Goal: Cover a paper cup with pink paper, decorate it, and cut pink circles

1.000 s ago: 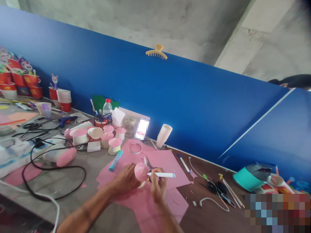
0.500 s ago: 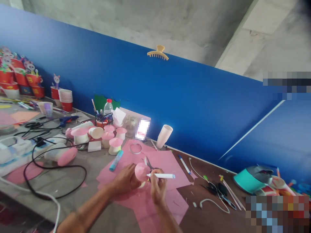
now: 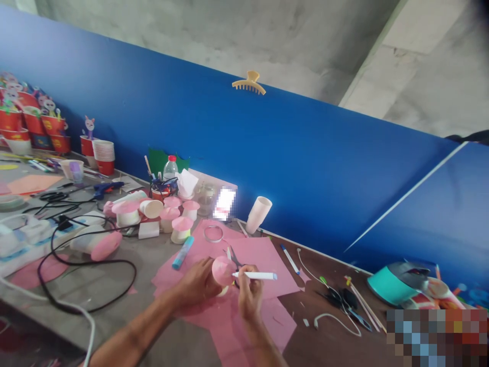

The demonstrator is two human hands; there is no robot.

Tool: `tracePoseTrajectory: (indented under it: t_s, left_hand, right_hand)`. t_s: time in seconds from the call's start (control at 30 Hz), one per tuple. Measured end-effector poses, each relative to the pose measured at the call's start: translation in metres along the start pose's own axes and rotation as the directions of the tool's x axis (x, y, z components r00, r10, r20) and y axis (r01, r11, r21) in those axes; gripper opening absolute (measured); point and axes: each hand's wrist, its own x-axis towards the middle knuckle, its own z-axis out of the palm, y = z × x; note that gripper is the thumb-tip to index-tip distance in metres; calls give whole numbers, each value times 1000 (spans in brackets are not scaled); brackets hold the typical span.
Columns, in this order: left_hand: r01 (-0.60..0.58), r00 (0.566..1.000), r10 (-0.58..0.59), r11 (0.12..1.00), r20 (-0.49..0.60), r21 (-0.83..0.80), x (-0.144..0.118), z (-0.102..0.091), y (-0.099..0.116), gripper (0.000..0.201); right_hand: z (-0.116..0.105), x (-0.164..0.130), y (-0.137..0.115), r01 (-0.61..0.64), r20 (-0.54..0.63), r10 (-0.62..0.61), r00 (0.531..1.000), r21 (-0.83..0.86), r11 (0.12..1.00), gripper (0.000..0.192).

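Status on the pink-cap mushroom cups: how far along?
Done: a cluster of finished mushrooms stands on the table behind the pink paper. In hand: the left hand holds a pink-capped cup while the right hand puts a white marker to its cap. Left, likely: a stack of plain white cups leans on the blue wall; uncut pink paper and scissors lie ready.
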Motion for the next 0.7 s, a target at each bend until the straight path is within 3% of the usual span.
tracePoseTrajectory:
  t_s: [0.23,0.7]
  left_hand:
    - [7,998,-8,1000,64,15,2,-1,-2,11]
    - [-56,998,56,998,28,-1,0,6,-12,13]
  right_hand:
    - [1,-1,3,2,0,-2,1000,24,1000,30]
    - [1,-2,0,-7,50,5,999,47,999,33]
